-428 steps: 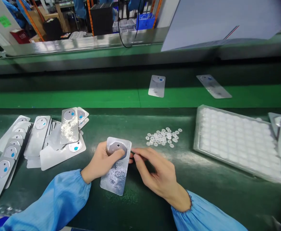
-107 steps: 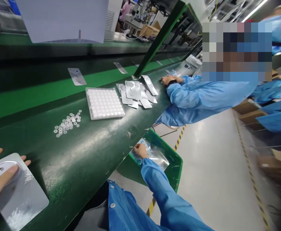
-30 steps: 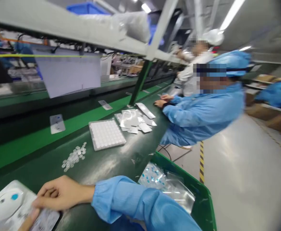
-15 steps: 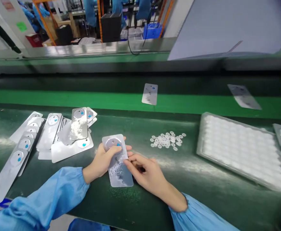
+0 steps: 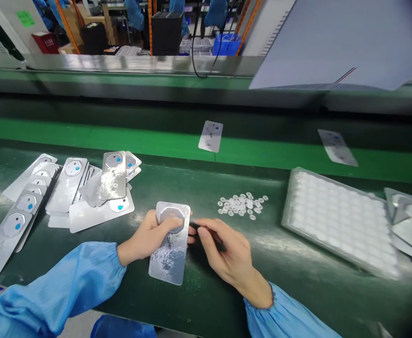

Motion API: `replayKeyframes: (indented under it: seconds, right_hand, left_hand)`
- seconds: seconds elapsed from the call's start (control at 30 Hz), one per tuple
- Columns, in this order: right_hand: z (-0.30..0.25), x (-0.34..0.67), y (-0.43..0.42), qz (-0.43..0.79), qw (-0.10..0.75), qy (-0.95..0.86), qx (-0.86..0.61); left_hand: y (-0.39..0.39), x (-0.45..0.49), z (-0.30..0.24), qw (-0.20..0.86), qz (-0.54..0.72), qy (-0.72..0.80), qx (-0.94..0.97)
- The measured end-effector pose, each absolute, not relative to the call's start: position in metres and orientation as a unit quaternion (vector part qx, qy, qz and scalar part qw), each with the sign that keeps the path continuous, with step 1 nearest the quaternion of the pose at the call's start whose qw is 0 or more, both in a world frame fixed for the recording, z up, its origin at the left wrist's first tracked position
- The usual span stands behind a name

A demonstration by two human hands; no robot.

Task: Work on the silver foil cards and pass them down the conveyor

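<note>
My left hand (image 5: 145,237) grips a silvery foil card (image 5: 168,253) with a raised hexagonal bump near its top, thumb pressed on the bump. The card lies tilted on the dark green bench. My right hand (image 5: 223,249) sits just right of the card, fingers curled and pinched toward its top edge; what they hold is too small to make out. A little heap of small white discs (image 5: 241,205) lies just beyond my right hand.
A spread of similar foil cards (image 5: 72,188), some with blue dots, lies at the left. A clear tray of white discs (image 5: 339,218) sits at the right, with more foil pieces (image 5: 408,220) beyond it. Two cards (image 5: 210,136) (image 5: 337,147) ride the green conveyor belt behind.
The view swung back from the co-workers and the green bin to the bench. Since half a second ago the card's blue dot no longer shows, and my right hand moved off the card.
</note>
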State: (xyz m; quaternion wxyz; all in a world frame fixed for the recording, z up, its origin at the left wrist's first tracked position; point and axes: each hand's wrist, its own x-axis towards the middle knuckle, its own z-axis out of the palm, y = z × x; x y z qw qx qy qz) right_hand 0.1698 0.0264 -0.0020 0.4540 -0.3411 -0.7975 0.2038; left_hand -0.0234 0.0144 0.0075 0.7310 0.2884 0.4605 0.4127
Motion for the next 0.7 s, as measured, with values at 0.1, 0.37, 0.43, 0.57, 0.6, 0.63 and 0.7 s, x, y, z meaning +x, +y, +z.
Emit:
replayKeyframes:
  seconds: [0.1,0.37,0.43,0.57,0.6,0.63,0.7]
  right_hand:
    - [-0.007,0.165,0.024,0.176,0.407,-0.83,-0.339]
    - [-0.014,0.164,0.023,0.107,0.409,-0.841,-0.337]
    - [-0.013,0.164,0.024,0.103,0.412,-0.837,-0.343]
    - [-0.012,0.162,0.023,0.118,0.421,-0.83,-0.347]
    - [-0.012,0.162,0.023,0.125,0.424,-0.827,-0.348]
    - [-0.012,0.162,0.022,0.131,0.426,-0.825,-0.348]
    - [-0.011,0.162,0.022,0.144,0.426,-0.823,-0.349]
  left_hand:
    - [0.013,-0.025,0.006,0.681,0.401,0.488,0.371]
    - [0.015,-0.03,0.011,0.627,0.356,0.475,0.505]
    - [0.015,-0.031,0.009,0.642,0.352,0.469,0.494]
    - [0.012,-0.033,0.007,0.648,0.33,0.496,0.473]
    - [0.012,-0.034,0.007,0.643,0.326,0.508,0.47]
    - [0.011,-0.034,0.008,0.636,0.325,0.521,0.467]
    - [0.009,-0.034,0.008,0.616,0.332,0.551,0.454]
